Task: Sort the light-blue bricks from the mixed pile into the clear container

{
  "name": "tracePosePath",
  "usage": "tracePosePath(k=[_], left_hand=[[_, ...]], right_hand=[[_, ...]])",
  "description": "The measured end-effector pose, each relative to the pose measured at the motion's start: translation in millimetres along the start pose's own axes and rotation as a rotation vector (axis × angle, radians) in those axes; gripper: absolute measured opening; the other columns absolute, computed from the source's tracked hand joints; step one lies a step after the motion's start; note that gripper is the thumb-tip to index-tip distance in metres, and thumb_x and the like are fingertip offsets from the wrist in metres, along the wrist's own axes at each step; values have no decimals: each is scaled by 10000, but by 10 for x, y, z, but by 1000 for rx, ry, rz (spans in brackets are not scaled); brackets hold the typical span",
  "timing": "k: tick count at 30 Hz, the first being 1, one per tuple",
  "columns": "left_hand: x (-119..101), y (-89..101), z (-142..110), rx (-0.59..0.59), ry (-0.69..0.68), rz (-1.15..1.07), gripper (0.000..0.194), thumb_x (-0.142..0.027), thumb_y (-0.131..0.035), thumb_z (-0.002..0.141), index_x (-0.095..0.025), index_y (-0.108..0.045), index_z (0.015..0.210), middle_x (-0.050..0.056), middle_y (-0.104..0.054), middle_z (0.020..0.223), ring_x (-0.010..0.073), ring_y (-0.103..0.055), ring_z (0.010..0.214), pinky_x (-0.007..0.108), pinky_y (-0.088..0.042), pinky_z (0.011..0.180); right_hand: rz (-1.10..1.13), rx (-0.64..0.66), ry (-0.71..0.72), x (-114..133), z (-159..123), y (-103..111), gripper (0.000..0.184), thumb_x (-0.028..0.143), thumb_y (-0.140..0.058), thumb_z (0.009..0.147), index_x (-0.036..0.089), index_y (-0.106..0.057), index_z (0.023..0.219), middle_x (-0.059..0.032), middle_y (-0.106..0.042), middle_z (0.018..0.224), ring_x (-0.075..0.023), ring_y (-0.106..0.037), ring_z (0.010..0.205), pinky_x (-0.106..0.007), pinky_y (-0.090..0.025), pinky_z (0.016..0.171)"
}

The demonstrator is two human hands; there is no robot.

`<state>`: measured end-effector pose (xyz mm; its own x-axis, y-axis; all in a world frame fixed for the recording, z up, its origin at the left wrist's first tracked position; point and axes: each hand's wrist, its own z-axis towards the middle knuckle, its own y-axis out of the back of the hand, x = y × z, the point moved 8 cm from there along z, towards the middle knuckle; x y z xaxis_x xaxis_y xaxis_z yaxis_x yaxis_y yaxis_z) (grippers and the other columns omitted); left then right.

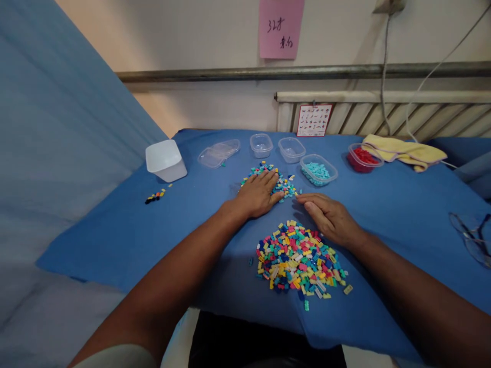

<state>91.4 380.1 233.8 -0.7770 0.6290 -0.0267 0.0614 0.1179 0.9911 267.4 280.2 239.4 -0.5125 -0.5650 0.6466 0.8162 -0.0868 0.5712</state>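
Observation:
My left hand (259, 193) lies flat with its fingers apart on the farther pile of small building bricks (286, 187), hiding part of it. My right hand (333, 217) rests on its side, fingers stretched out and thumb close to them, with the fingertips at the right edge of that pile. No brick shows in its grasp. Just below my right hand spreads a larger heap of mixed bricks (299, 258) in yellow, pink, blue, green and white. A clear tub of light-blue bricks (318, 170) stands beyond my right hand.
Two clear tubs, one left (261, 146) and one right (291, 150), stand at the back beside clear lids (219, 153). A white bin (166, 161) and several loose bricks (155, 196) are left. Right are a red-brick tub (364, 157), yellow cloth (404, 151) and glasses (473, 236).

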Motion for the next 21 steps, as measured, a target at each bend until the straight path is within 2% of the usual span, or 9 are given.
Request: tracePosePath(k=[2, 4, 7, 10, 13, 15, 18, 20, 21], left_hand=[[10, 1, -49, -5, 6, -9, 852, -679, -301, 1199, -108, -204, 1824, 75, -112, 1875, 291, -133, 1751, 532, -145, 1423], [-72, -9, -121, -6, -29, -10, 858, -691, -308, 1196, -113, -222, 1824, 97, -120, 1873, 292, -128, 1752, 516, -124, 1425], [-274, -34, -241, -3, -114, 10, 824, -717, -313, 1189, -209, -242, 1834, 77, -93, 1877, 294, -106, 1756, 540, -89, 1422], [-369, -49, -351, 26, -148, 21, 790, -717, -317, 1190, -263, -252, 1832, 51, -99, 1876, 283, -99, 1757, 564, -100, 1418], [-298, -28, -449, 47, -162, 37, 730, -676, -334, 1203, -268, -333, 1809, 36, -151, 1870, 270, -138, 1752, 560, -142, 1415], [-172, 5, -490, 40, -135, 61, 710, -655, -332, 1210, -255, -364, 1797, 37, -153, 1867, 284, -152, 1749, 579, -156, 1410], [-32, 88, -521, -4, -61, 68, 752, -648, -332, 1212, -195, -306, 1812, 73, -143, 1867, 304, -151, 1748, 597, -152, 1410], [-137, 184, -569, -66, -79, 31, 754, -624, -368, 1212, -150, -330, 1797, 100, -185, 1861, 312, -183, 1740, 591, -174, 1407], [-278, 245, -618, -105, -131, 1, 735, -605, -400, 1210, -127, -389, 1768, 115, -242, 1848, 317, -228, 1727, 578, -197, 1405]], right_hand=[[-2, -12, 4, -6, 21, 12, 363, 398, -495, 1190, 280, -803, 1341, -107, -827, 1354, -306, -768, 1304, -543, -605, 1165], [-20, -30, 5, -31, 49, 8, 376, 411, -501, 1186, 256, -791, 1369, -132, -802, 1420, -317, -742, 1360, -563, -578, 1207], [-50, -42, -18, -96, 75, -19, 414, 429, -500, 1181, 221, -767, 1417, -165, -763, 1497, -336, -696, 1439, -588, -533, 1259], [-45, -12, -39, -131, 70, -55, 434, 435, -471, 1184, 227, -752, 1443, -153, -779, 1475, -331, -728, 1396, -571, -557, 1233], [-26, -3, -82, -154, 55, -40, 437, 449, -452, 1189, 241, -750, 1432, -128, -814, 1406, -314, -777, 1298, -522, -608, 1158], [-22, -32, -127, -188, 49, -2, 436, 450, -447, 1189, 236, -749, 1419, -121, -829, 1360, -305, -795, 1244, -495, -626, 1117], [-64, -75, -162, -243, 50, 26, 418, 410, -461, 1174, 217, -738, 1421, -128, -833, 1339, -306, -801, 1221, -488, -630, 1100], [-117, -73, -138, -255, 58, -1, 401, 362, -476, 1155, 218, -735, 1425, -132, -829, 1354, -307, -796, 1234, -496, -627, 1108], [-140, -64, -119, -255, 62, -24, 394, 338, -485, 1142, 223, -738, 1422, -129, -830, 1358, -306, -796, 1237, -499, -627, 1109]])
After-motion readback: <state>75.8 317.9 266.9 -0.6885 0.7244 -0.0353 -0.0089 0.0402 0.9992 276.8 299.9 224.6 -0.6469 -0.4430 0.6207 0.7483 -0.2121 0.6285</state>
